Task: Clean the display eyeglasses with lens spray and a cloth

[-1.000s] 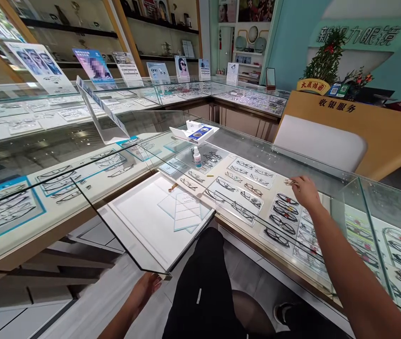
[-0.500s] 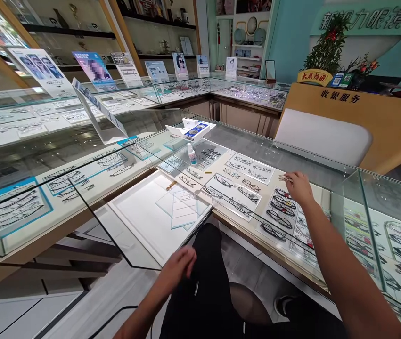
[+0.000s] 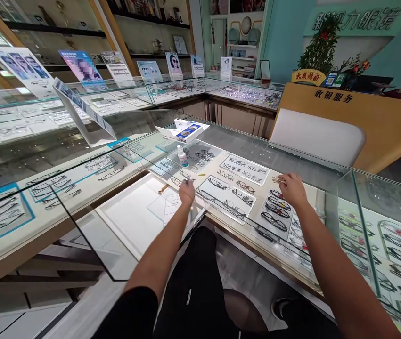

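Observation:
My left hand [image 3: 186, 192] reaches over the counter at the right edge of the white tray [image 3: 115, 245]. Its fingertips are at a pair of eyeglasses [image 3: 176, 182]; whether they touch or grip it is hidden. Another pair of eyeglasses [image 3: 188, 175] lies just beyond. My right hand [image 3: 294, 188] is closed at the fingertips over the counter's right part, pinching a small pale-brown thing [image 3: 278, 179] too small to name. Near that hand is a column of dark-framed glasses [image 3: 274, 220]. Clear sheets with ruled lines [image 3: 161, 207] lie in the tray, partly behind my left arm.
A small white spray bottle [image 3: 182, 157] and an open white box [image 3: 186, 131] stand on the glass showcase [image 3: 242, 136]. A folded sign [image 3: 83, 113] stands at left. Beyond the counter are a white chair [image 3: 316, 136] and a wooden desk [image 3: 380, 113].
My left hand has gone forward and up from above my lap to the eyeglasses beside the tray. My right hand keeps almost the same place. The view has shifted slightly.

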Demonstrator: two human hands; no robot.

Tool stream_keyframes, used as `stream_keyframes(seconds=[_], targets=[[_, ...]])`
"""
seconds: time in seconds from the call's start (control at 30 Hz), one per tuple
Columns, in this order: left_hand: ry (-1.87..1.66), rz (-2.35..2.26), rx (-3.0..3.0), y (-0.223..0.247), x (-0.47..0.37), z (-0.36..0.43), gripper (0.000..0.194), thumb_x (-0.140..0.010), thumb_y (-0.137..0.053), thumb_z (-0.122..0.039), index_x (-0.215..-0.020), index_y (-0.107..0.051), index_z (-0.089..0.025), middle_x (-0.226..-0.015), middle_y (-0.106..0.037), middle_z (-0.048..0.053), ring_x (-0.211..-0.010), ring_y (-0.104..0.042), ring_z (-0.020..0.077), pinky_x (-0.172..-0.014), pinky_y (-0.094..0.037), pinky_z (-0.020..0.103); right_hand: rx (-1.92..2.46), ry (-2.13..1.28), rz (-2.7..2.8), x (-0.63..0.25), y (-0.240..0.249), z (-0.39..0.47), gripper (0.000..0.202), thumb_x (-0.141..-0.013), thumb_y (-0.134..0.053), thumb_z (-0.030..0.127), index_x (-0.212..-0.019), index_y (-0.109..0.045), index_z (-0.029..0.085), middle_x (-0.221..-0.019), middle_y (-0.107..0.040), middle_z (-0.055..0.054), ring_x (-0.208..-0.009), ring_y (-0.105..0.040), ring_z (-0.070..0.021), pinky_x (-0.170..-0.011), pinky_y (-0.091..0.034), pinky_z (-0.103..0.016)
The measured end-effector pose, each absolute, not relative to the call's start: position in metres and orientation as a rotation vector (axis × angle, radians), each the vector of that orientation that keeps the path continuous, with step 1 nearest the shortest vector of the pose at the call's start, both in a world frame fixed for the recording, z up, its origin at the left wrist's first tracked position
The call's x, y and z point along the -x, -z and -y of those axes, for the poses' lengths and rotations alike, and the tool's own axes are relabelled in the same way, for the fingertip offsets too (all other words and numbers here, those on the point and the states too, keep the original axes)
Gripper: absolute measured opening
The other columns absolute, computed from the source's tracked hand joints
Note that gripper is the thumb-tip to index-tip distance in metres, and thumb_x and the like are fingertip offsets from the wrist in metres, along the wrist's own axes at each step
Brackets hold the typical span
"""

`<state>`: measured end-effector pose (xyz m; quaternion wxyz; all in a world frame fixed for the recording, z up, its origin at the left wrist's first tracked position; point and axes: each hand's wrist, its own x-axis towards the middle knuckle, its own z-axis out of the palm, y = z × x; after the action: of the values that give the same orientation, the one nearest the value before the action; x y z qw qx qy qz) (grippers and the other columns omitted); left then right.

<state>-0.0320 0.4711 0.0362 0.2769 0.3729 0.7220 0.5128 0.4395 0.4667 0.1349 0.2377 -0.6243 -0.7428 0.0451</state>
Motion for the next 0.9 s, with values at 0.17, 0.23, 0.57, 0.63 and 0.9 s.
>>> stream_keyframes(seconds=[0.17,0.23,0.57,0.63,0.9], targets=[[-0.952,-2.060,-1.541,-0.047,0.078,-0.514,0.012,-0.086,-0.062,-0.029,-0.078,-0.065,-0.021,-0.087,-0.070,0.009,-0.099,-0.063,0.0281,-0.095,-0.048,0.039,1.713,-0.096,2.037,-0.439,-0.132,-0.473,0.039,-0.099,-0.046,0.028,-0.126,-0.073,0.022,-0.127,-0.066,-0.013,-0.120,-0.054,-0.0356,-0.103,-0.046,-0.049],[-0.779,-2.020,-1.765,-0.046,0.084,-0.520,0.013,-0.087,-0.062,-0.031,-0.086,-0.071,-0.021,-0.101,-0.073,0.010,-0.105,-0.063,0.0284,-0.100,-0.047,0.041,1.711,-0.093,2.031,-0.439,-0.131,-0.475,0.037,-0.099,-0.047,0.028,-0.125,-0.074,0.023,-0.126,-0.067,-0.012,-0.119,-0.055,-0.0354,-0.102,-0.046,-0.049],[-0.091,-1.534,-2.487,-0.015,0.052,-0.535,0.005,-0.076,-0.081,-0.024,-0.081,-0.081,-0.024,-0.148,-0.064,0.009,-0.146,-0.043,0.0401,-0.115,-0.034,0.055,1.680,-0.089,2.003,-0.438,-0.129,-0.476,0.034,-0.098,-0.050,0.030,-0.122,-0.074,0.025,-0.122,-0.069,-0.011,-0.114,-0.058,-0.0341,-0.098,-0.046,-0.048],[-0.017,-1.484,-2.572,-0.015,0.047,-0.541,0.007,-0.079,-0.080,-0.022,-0.085,-0.083,-0.024,-0.150,-0.063,0.009,-0.147,-0.043,0.0399,-0.115,-0.035,0.055,1.673,-0.088,2.008,-0.439,-0.130,-0.476,0.033,-0.098,-0.051,0.030,-0.121,-0.074,0.025,-0.121,-0.069,-0.011,-0.113,-0.059,-0.0341,-0.097,-0.047,-0.048],[0.126,-1.365,-2.753,-0.022,0.034,-0.561,0.006,-0.083,-0.080,-0.021,-0.083,-0.084,-0.026,-0.154,-0.064,0.005,-0.150,-0.042,0.0400,-0.116,-0.034,0.053,1.686,-0.105,2.019,-0.437,-0.131,-0.475,0.032,-0.099,-0.051,0.029,-0.121,-0.073,0.025,-0.122,-0.069,-0.010,-0.112,-0.060,-0.0327,-0.099,-0.047,-0.049]])
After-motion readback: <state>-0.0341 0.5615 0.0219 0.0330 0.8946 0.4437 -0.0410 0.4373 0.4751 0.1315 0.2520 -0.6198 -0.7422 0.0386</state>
